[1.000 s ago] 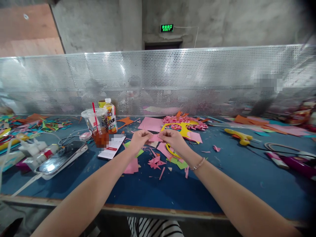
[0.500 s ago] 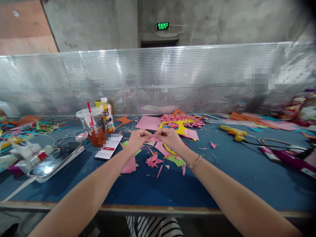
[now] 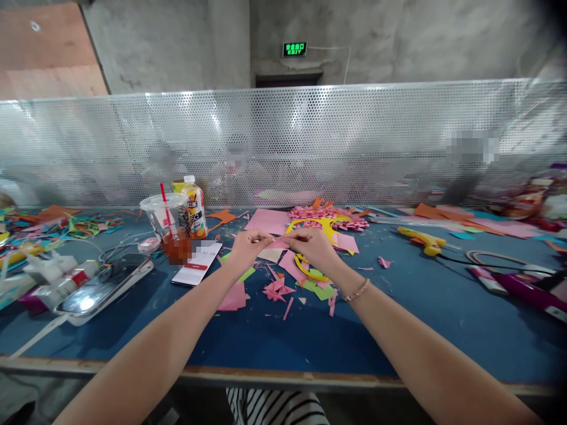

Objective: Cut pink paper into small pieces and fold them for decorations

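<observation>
Between the fingertips of both hands is a small piece of pink paper (image 3: 279,242). My left hand (image 3: 250,244) pinches its left end, and my right hand (image 3: 308,243) pinches its right end. Fingers cover most of the piece, so its folds cannot be made out. Just below the hands lie a folded pink paper star shape (image 3: 277,288), thin pink strips and a pair of yellow-handled scissors (image 3: 310,270), partly hidden by my right hand. Behind them are a pink sheet (image 3: 267,221) and a yellow paper cut-out (image 3: 325,228) against a pile of pink folded pieces (image 3: 312,211).
On the left stand a cup with a red straw (image 3: 166,227) and a bottle (image 3: 195,206), beside a phone (image 3: 198,264). Another phone (image 3: 108,287) lies near chargers. A yellow glue gun (image 3: 420,240) with a cord rests on the right. A perforated metal screen (image 3: 354,141) closes the back.
My hands have drawn slightly apart, and more of the pink paper shows between the fingertips. The whole view has shifted a little.
</observation>
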`<state>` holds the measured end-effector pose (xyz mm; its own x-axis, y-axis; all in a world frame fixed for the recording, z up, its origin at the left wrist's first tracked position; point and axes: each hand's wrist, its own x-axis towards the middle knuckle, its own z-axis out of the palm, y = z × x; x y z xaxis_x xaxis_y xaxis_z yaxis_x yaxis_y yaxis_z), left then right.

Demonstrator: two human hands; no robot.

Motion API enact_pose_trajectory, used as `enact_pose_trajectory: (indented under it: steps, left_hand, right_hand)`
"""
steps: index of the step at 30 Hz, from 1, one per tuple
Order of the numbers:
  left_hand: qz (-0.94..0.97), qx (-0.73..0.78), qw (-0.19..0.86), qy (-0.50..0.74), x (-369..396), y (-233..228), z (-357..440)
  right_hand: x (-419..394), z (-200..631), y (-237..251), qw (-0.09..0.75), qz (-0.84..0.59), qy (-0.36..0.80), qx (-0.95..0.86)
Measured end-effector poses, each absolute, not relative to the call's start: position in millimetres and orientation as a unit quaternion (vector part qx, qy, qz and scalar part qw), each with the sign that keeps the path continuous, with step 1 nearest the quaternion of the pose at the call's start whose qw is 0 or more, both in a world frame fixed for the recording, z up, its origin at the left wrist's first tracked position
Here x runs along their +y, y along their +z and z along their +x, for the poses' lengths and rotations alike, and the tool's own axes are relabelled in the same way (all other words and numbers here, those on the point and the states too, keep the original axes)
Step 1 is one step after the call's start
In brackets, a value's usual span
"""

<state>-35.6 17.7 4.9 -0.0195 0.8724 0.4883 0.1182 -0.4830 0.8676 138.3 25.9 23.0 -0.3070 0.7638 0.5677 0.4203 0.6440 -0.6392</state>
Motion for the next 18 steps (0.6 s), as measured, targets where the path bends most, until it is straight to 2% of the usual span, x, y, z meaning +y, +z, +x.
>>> enact_pose_trajectory:
  steps: [3, 6, 8, 13, 16, 18]
  left_hand:
    - [0.539, 0.388, 0.357, 0.657, 15.3, 3.2, -28.9]
    - [0.438, 0.342, 0.505, 0.660, 12.1, -0.3, -20.9]
    - [0.426, 0.305, 0.559, 0.643, 10.5, -2.2, -18.2]
    - [0.436, 0.342, 0.484, 0.677, 14.4, -2.6, -25.7]
    - [0.432, 0.372, 0.451, 0.687, 20.6, -3.0, -33.4]
    - [0.440, 0.378, 0.444, 0.683, 23.7, -4.0, -36.6]
  right_hand:
    - [23.2, 139.8, 18.6, 0.469, -0.341, 0.062, -0.812]
    - [22.4, 137.5, 11.5, 0.466, -0.278, -0.026, -0.840]
    - [23.3, 133.5, 7.3, 0.450, -0.249, -0.050, -0.856]
    - [26.5, 130.1, 5.8, 0.393, -0.276, -0.037, -0.876]
    - [29.6, 142.9, 8.4, 0.296, -0.422, -0.079, -0.853]
    - [33.2, 154.6, 9.3, 0.143, -0.523, -0.093, -0.835]
